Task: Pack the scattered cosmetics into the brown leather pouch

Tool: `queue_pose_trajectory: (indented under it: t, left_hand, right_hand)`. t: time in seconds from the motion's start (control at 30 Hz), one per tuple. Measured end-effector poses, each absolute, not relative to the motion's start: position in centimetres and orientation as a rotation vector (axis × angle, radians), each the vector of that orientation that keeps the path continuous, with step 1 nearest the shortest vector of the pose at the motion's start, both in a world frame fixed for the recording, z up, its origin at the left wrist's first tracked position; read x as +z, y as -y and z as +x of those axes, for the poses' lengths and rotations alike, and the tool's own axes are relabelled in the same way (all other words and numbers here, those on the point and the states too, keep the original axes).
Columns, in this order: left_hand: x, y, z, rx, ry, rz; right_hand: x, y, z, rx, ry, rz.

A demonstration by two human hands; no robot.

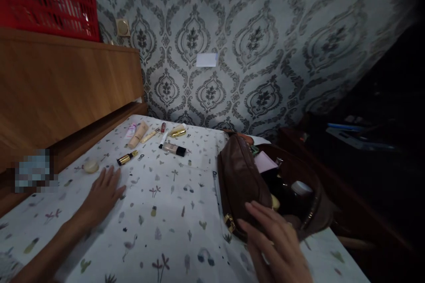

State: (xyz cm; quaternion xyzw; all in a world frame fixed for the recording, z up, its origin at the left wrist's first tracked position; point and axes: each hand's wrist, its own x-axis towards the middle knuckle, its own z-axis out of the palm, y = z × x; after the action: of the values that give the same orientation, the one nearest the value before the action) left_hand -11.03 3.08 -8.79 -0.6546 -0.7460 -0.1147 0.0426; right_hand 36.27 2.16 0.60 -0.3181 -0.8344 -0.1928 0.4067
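My left hand point(104, 192) lies flat on the white patterned cloth point(172, 230), fingers stretched out and holding nothing. Just beyond its fingertips sits a small round cream jar point(90, 166). A gold and black tube point(127, 157) is a little farther off. My right hand point(274, 239) is at the near side of a brown cosmetic bag point(244, 172), fingers extended over its edge with no object visible in them. The bag gapes at the top; inside are a pink item point(264, 162), a white-capped container point(301, 188) and dark things I cannot make out.
Toward the wall lie a foundation bottle point(174, 149), a beige tube point(138, 135), a gold tube point(178, 133) and several other cosmetics. A wooden cabinet point(69, 84) bearing a red basket point(49, 2) borders the left. Dark furniture stands at the right.
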Motion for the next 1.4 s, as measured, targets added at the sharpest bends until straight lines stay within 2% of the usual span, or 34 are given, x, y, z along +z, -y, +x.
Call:
queue_pose_trajectory:
  t: [0.17, 0.27, 0.33, 0.47, 0.57, 0.73, 0.93, 1.03, 1.4]
  left_hand:
    - [-5.1, -2.6, -5.6, -0.309, 2.161, -2.438]
    - [-2.2, -3.1, -3.4, -0.551, 2.196, -2.705]
    - [-0.9, -3.8, -3.0, -0.991, 2.258, -2.761]
    - [-0.2, -6.0, -4.4, -2.111, 2.190, -2.312]
    - [-0.5, -7.3, -5.9, -2.398, 2.184, -2.101]
    - [-1.3, -9.0, -6.6, -2.146, 2.286, -2.187]
    - [-1.9, -14.2, -6.2, -1.310, 2.281, -2.332]
    - [-1.8, -18.0, -5.4, -1.101, 2.337, -2.263]
    - [-0.9, -25.6, -1.3, -0.324, 2.577, -2.060]
  right_hand:
    - [-1.4, -2.2, 32.4, -0.321, 2.144, -0.740]
    - [-1.8, -2.3, 30.1, -0.193, 2.135, -0.734]
    - [-2.0, -2.6, 28.7, -0.099, 2.140, -0.727]
    - [-2.6, -3.5, 26.5, 0.124, 2.150, -0.716]
    - [-3.2, -4.4, 25.2, 0.283, 2.132, -0.715]
    - [-4.2, -5.1, 23.2, 0.447, 2.112, -0.731]
    - [-5.4, -5.2, 22.8, 0.608, 2.009, -0.757]
    - [-6.0, -5.5, 23.2, 0.678, 1.974, -0.833]
    - [-5.7, -5.4, 23.2, 0.622, 1.970, -0.774]
